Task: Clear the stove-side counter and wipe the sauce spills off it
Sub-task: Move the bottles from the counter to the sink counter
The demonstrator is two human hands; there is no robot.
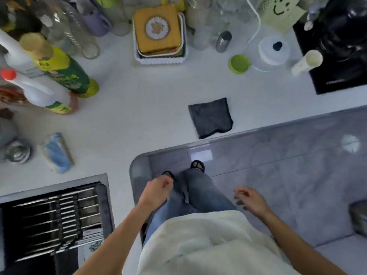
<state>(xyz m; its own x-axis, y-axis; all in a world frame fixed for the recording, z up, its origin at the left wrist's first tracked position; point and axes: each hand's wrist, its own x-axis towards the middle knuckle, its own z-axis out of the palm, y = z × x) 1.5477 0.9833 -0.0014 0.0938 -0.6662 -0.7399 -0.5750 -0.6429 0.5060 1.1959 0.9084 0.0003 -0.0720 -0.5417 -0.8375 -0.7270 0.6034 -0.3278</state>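
A dark grey cloth (211, 117) lies flat on the white counter (139, 108) near its front edge, left of the black stove (337, 72). My left hand (156, 192) hangs below the counter edge with its fingers curled and holds nothing. My right hand (251, 199) hangs over the floor, fingers loosely bent, also holding nothing. Both hands are well short of the cloth. No sauce spill shows on the counter.
Beside the stove stand a cream cup (307, 61), a white lidded container (274, 49), a green lid (239, 63) and a small metal shaker (224, 41). A yellow tin in a white basket (158, 32) sits at the back. Bottles (59, 70) crowd the left; a sink rack (55, 215) lies lower left.
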